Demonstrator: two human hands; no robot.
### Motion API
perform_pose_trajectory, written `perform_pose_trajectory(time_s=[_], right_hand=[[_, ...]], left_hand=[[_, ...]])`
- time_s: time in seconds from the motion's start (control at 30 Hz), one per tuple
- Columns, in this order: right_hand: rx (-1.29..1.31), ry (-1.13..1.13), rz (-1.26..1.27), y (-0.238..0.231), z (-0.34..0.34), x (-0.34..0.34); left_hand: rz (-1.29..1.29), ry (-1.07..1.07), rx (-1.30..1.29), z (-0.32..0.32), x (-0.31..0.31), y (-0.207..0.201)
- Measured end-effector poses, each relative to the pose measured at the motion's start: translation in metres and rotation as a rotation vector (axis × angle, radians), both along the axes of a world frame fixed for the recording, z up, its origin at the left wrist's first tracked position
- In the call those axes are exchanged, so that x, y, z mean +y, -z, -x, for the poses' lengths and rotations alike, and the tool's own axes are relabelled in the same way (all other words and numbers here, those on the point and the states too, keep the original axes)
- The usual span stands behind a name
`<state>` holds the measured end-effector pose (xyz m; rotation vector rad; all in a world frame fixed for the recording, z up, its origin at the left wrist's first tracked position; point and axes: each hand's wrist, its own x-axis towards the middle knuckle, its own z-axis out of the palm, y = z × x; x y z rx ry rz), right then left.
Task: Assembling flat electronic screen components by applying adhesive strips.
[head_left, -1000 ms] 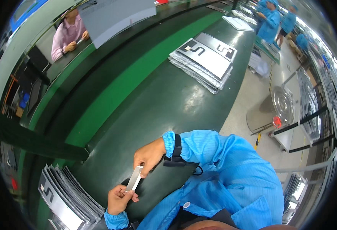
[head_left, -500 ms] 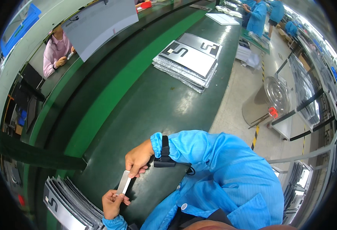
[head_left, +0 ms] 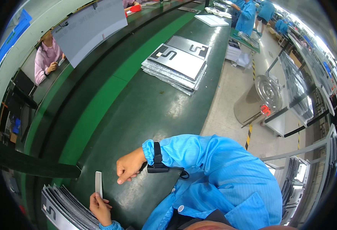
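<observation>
My left hand [head_left: 100, 209] pinches the lower end of a narrow, flat, light-grey strip [head_left: 98, 184], which stands nearly upright in view over the dark green bench [head_left: 116, 119]. Apart from the strip, to its right, my right hand [head_left: 130, 166] is closed, fingers curled downward; nothing shows in it. A black band with a small box [head_left: 157, 167] sits around my right wrist over the blue sleeve. Beside my left hand, thin panels [head_left: 66, 207] with bubble wrap between them stand in a row, leaning together.
Farther along the bench lies a stack of silver-and-black panels [head_left: 176, 63] with bubble wrap. A green conveyor strip [head_left: 99, 94] runs along the left. Right of the bench stand a round metal bin [head_left: 253, 99] and panel racks [head_left: 295, 88]. A person in pink [head_left: 45, 57] sits across; others in blue stand beyond.
My right hand has let go of the strip and moved slightly left and down. My left hand has drawn the strip left and turned it more upright. The view has shifted slightly.
</observation>
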<state>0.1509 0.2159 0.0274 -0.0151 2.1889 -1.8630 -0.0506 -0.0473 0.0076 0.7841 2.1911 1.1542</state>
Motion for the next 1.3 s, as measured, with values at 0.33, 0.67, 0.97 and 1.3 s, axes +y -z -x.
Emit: perform_pose_trajectory(time_s=[0.33,0.67,0.97,1.3], right_hand=[[-0.003,0.025,0.006,0.001,0.0,0.0],[0.011,0.025,-0.016,0.001,0.0,-0.001],[0.029,0.025,-0.06,0.0,-0.001,-0.004],[0.049,0.032,-0.083,0.001,-0.004,-0.004]], left_hand=[[-0.304,-0.037,0.274,-0.019,-0.011,0.018],[-0.184,0.477,0.183,-0.057,0.011,-0.005],[-0.166,0.481,0.204,-0.058,0.01,-0.006],[-0.193,0.517,0.22,-0.058,0.014,-0.007]])
